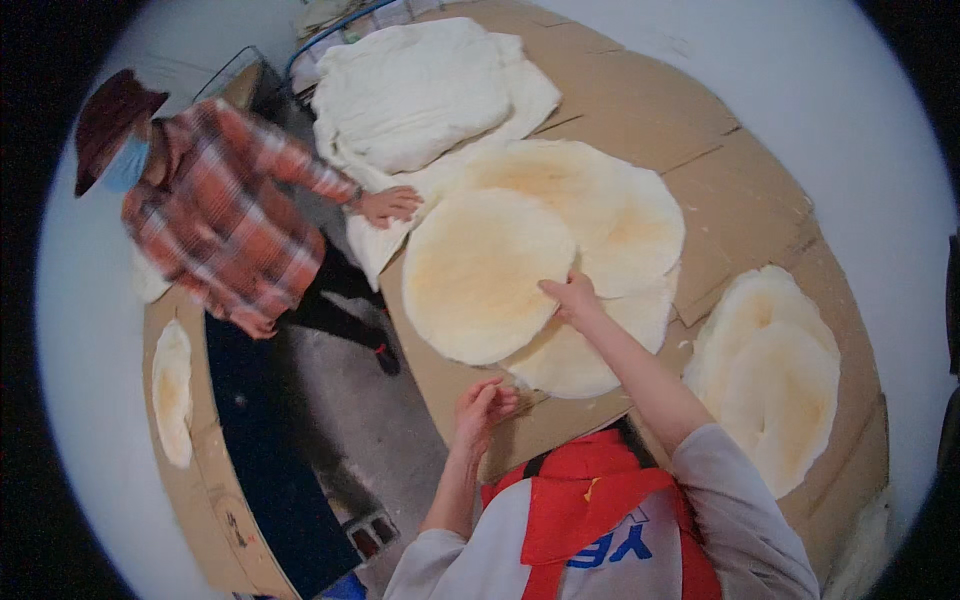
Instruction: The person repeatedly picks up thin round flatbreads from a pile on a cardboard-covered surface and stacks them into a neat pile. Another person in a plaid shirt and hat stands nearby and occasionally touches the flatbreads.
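Note:
My right hand grips the right edge of a round, flat cream sheet with a light brown middle; the thumb lies on top. That sheet overlaps larger pale sheets spread beneath it, also browned in places. Their material is not certain. Below the round sheet's lower edge, my left hand hovers by the near edge of the cardboard-covered table, fingers loosely curled and holding nothing.
A co-worker in a plaid shirt stands at left, one hand at the sheets' edge. Thick folded white material lies at the far end. More browned sheets lie right; another rests on a separate cardboard surface.

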{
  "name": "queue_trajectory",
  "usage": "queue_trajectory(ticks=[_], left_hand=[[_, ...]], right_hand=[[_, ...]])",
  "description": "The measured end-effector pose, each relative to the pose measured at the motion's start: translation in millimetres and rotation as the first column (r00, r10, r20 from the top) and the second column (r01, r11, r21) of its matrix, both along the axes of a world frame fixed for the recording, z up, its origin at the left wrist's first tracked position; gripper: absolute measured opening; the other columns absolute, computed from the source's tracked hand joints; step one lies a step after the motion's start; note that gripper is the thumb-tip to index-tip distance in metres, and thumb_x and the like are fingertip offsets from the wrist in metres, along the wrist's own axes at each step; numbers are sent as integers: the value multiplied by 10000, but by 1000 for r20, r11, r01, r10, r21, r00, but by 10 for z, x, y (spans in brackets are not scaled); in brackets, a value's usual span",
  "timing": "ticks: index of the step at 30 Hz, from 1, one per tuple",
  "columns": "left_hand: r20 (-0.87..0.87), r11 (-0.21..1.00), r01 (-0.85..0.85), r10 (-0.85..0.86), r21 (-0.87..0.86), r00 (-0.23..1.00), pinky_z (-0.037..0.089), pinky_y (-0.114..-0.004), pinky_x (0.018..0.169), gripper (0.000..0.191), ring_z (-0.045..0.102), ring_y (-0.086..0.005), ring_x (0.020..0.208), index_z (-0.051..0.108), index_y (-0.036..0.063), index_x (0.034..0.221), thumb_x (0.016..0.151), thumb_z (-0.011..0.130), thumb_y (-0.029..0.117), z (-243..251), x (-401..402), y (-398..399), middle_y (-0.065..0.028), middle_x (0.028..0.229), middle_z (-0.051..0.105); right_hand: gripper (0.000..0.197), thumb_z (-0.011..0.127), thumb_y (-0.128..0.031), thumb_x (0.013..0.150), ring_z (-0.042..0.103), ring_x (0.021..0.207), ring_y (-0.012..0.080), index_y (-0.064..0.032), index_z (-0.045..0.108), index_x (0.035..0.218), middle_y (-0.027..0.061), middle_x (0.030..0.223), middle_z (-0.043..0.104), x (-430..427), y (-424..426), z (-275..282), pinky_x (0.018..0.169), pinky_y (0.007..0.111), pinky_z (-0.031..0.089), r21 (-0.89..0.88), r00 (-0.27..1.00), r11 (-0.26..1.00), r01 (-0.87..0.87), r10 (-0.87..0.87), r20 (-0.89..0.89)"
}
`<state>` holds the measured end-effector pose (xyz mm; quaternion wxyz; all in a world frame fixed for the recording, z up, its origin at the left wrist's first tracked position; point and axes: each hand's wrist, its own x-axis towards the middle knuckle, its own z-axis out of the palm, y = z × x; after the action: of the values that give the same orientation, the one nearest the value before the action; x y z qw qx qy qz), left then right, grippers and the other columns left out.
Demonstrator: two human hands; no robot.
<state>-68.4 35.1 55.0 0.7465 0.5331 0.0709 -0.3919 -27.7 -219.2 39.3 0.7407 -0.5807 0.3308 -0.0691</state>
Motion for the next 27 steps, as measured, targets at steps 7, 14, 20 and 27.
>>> queue_trajectory(ticks=[7, 14, 20, 27], left_hand=[[57, 993, 93, -89, -78, 994, 492, -260, 664, 214, 591, -156, 745, 521, 31, 1012, 862, 459, 171, 277, -109, -168, -107, 866, 602], [138, 963, 141, -111, -232, 984, 459, -337, 780, 365, 558, -199, 880, 452, 44, 1116, 873, 430, 316, 648, -141, -193, -109, 983, 561], [59, 865, 105, -88, -490, 994, 406, -358, 849, 493, 499, -211, 978, 349, 99, 1205, 860, 386, 449, 1055, -257, -632, -87, 1130, 477], [-90, 986, 65, -80, -152, 993, 436, -300, 567, 241, 533, -128, 762, 409, 112, 979, 829, 536, 251, 77, -216, -538, -26, 918, 532]], right_hand=[[364, 547, -48, 757, 559, 880, 195, -8, 454, 1106, 94, 1019, 546, 230, -42, 1104, 738, 327, 484, 148, 935, 986, 75, -122, 334], [244, 542, -120, 753, 549, 683, 94, -19, 556, 974, 27, 806, 590, -713, -292, 3261, 613, 248, 460, -694, 882, 718, -40, 352, 313], [168, 467, -116, 757, 587, 689, 320, 10, 574, 782, 193, 712, 579, -884, 395, 2354, 620, 425, 460, -884, 781, -96, -457, 433, -451], [463, 612, -344, 683, 510, 927, 315, -64, 532, 1043, 191, 1002, 517, -1084, 626, 785, 781, 379, 412, -649, 553, 186, -738, 717, -425]])
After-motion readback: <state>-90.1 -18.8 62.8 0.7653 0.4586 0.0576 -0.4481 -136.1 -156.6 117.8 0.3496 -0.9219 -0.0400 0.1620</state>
